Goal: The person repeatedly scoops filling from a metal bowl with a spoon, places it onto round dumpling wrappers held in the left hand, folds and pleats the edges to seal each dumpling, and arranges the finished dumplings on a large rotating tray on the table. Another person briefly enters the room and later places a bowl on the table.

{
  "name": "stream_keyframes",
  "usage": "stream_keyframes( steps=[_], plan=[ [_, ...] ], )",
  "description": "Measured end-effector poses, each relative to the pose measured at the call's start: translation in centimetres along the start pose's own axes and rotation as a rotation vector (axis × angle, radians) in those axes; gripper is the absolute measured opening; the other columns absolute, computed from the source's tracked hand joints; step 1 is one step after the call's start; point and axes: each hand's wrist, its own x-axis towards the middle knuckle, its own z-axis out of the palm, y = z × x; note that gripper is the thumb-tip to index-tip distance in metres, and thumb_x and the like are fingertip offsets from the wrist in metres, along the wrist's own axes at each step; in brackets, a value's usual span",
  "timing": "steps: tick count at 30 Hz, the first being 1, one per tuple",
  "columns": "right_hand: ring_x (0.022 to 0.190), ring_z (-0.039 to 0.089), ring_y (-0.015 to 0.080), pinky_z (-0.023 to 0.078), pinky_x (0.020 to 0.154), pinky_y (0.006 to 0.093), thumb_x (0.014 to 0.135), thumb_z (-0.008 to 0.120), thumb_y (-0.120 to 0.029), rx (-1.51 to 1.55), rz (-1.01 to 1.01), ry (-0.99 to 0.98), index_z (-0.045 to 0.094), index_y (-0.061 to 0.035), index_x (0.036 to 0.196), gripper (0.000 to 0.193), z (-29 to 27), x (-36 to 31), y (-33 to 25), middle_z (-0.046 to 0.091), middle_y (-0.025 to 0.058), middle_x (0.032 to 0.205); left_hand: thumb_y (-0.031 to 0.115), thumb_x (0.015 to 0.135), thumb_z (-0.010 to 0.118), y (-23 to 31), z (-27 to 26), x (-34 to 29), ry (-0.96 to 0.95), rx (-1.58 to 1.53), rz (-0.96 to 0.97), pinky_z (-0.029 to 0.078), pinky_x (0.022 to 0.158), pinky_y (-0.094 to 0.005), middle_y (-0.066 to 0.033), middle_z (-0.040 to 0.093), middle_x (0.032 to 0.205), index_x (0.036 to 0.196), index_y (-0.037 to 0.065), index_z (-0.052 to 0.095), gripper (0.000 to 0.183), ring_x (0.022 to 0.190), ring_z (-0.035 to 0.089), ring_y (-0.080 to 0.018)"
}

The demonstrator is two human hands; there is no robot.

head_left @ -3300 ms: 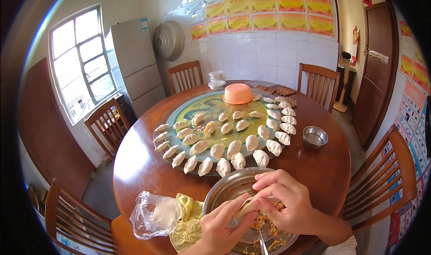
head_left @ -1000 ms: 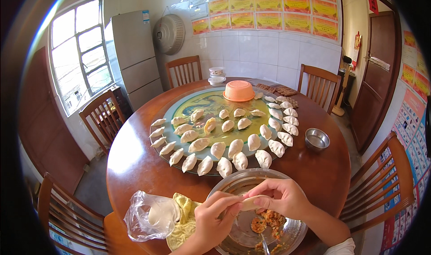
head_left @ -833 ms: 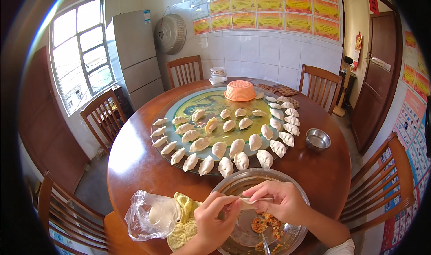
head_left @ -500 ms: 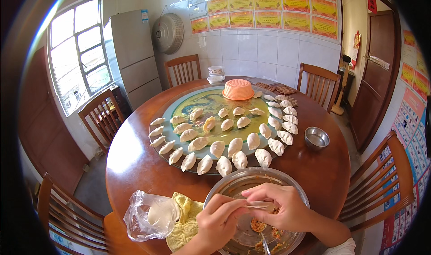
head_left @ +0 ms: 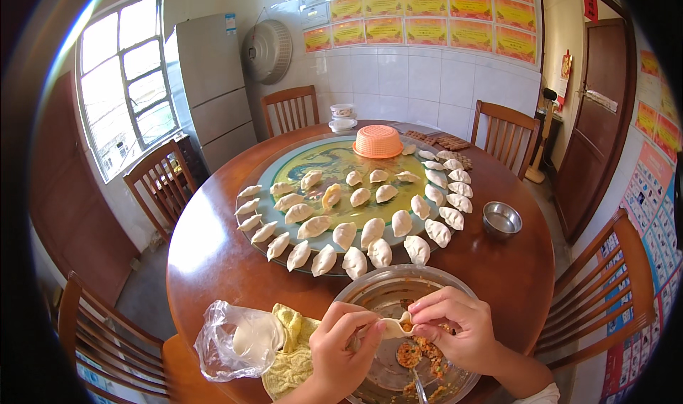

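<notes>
Over a wide metal bowl (head_left: 370,290) at the near side of a round wooden bench (head_left: 501,283), two bare hands hold a pale dumpling wrapper (head_left: 393,328). The left hand (head_left: 346,346) is narrow, its thumb and fingers pinching the wrapper's left end. The right hand (head_left: 459,329) holds the right end, thumb on the near edge and fingertips at the far edge, set slightly apart. Between them the wrapper gapes a little, and orange filling shows toward its right side.

Below, inside the bowl, lies more filling (head_left: 429,348), orange flecked with green, with a spoon (head_left: 420,384) resting in it. Left of the bowl are a crumpled yellow cloth (head_left: 293,358) and a clear plastic bag (head_left: 222,347) with pale round wrappers (head_left: 256,335) in it.

Farther off, a glass turntable (head_left: 402,180) carries curved rows of finished-looking dumplings (head_left: 354,262), with an upturned orange basket (head_left: 378,142) at its far side. A small metal bowl (head_left: 502,220) stands on the bench to the right.

The step in hand appears to be closing the filled wrapper. By my judgement, the next move calls for the right hand to press the two edges together without squeezing filling out, while the left steadies its end.
</notes>
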Motion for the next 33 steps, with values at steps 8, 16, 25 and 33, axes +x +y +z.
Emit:
stream_keyframes(
  steps=[8, 16, 25, 33],
  plan=[
    [0.074, 0.061, 0.0165, 0.052, 0.060, 0.0253, 0.075, 0.066, 0.001, -0.087, -0.057, 0.046, 0.059, -0.0007, 0.086, 0.013, 0.6, 0.5, -0.3, 0.059, 0.0092, 0.091, -0.005, 0.079, 0.060, 0.3, 0.3, -0.2, -0.030, 0.086, 0.026, 0.043, 0.057, -0.0193, -0.0080, 0.052, 0.086, 0.085, -0.005, 0.058, 0.006, 0.068, 0.052, -0.0086],
    [0.071, 0.060, 0.0203, 0.049, 0.058, 0.0278, 0.075, 0.066, -0.001, -0.151, -0.122, 0.032, 0.057, -0.0031, 0.088, 0.015, 1.2, 0.5, -0.3, 0.058, 0.0084, 0.088, -0.003, 0.070, 0.068, 1.0, 0.2, -0.2, -0.051, 0.237, 0.205, 0.045, 0.052, -0.0227, -0.0099, 0.056, 0.082, 0.087, -0.001, 0.062, 0.018, 0.064, 0.056, -0.0138],
    [0.069, 0.050, 0.0129, 0.043, 0.061, 0.0247, 0.075, 0.071, -0.015, -0.071, -0.025, -0.085, 0.062, -0.0049, 0.082, 0.015, 0.3, 1.2, -0.5, 0.057, 0.0044, 0.081, -0.002, 0.069, 0.070, 0.8, 0.4, -0.1, -0.014, 0.196, 0.269, 0.043, 0.048, -0.0218, -0.0083, 0.058, 0.077, 0.084, 0.001, 0.064, 0.017, 0.058, 0.055, -0.0126],
    [0.080, 0.056, 0.0171, 0.046, 0.069, 0.0295, 0.072, 0.074, -0.023, -0.160, -0.003, -0.101, 0.061, -0.0052, 0.089, 0.028, 0.3, 0.8, 0.1, 0.060, 0.0049, 0.086, -0.002, 0.070, 0.070, 0.5, 0.2, -0.4, 0.009, 0.161, 0.213, 0.038, 0.044, -0.0200, -0.0058, 0.058, 0.067, 0.083, 0.001, 0.065, 0.014, 0.049, 0.050, -0.0089]
  ],
)
